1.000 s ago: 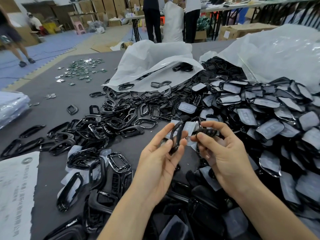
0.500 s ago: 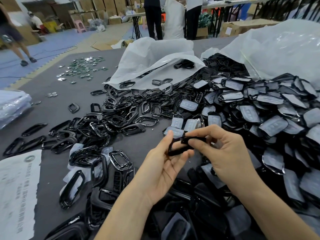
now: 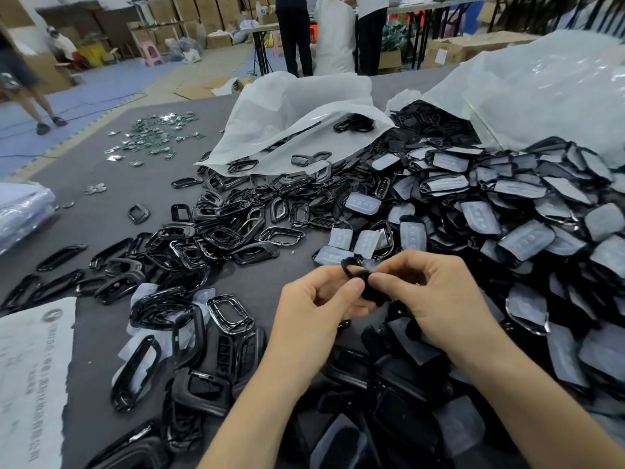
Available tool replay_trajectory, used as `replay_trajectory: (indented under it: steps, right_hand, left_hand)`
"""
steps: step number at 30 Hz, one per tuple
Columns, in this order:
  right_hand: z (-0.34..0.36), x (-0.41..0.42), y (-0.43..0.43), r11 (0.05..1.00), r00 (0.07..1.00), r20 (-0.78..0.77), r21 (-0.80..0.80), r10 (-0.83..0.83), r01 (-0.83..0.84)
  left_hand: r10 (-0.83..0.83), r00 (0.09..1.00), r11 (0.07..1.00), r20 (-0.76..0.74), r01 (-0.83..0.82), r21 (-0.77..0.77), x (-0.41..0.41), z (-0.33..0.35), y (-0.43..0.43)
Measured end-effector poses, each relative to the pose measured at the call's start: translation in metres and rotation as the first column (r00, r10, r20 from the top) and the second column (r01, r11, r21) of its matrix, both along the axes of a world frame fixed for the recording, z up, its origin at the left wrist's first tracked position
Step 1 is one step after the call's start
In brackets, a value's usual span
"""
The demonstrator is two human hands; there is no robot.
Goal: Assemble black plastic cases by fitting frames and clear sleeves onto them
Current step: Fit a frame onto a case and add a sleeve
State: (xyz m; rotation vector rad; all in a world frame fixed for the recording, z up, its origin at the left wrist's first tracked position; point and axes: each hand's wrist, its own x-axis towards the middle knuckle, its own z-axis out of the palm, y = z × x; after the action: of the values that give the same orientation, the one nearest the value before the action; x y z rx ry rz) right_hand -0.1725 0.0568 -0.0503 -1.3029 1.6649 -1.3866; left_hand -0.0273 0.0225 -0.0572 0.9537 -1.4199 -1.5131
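now that the hands have met mid-frame, left hand (image 3: 314,301) and right hand (image 3: 436,292) both pinch the black frame (image 3: 348,264), likely seating it.

Left grip (image 3: 314,299) and right grip (image 3: 436,296): bare, slim fingers, nails cut short. Left forearm (image 3: 270,401) and right forearm (image 3: 541,401) bare too, uncovered as far as frame shows.

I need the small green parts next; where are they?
Head view: the small green parts lie scattered far left on the grey table, left of the white bag.
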Motion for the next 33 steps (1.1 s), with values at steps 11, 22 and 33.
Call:
replay_trajectory:
  steps: [11,22,33]
  right_hand:
    - [-0.0009,0.0039,-0.0009,1.000,0.998,0.066,0.020,0.002,-0.003]
    - [-0.0043,0.0044,-0.0001,0.999,1.000,0.002,0.029,-0.027,0.027]
    - [-0.0086,0.0018,-0.0022,0.999,0.995,0.095,0.050,-0.015,0.010]
  left_hand:
    - [0.007,0.994,0.999,0.113,-0.001,-0.054,-0.0022,-0.0028,0.0019]
    - [-0.002,1.000,0.997,-0.017,0.003,0.075,-0.0021,-0.0022,0.0014]
    - [-0.028,0.999,0.999,0.017,0.029,-0.030,-0.0016,-0.0023,0.0029]
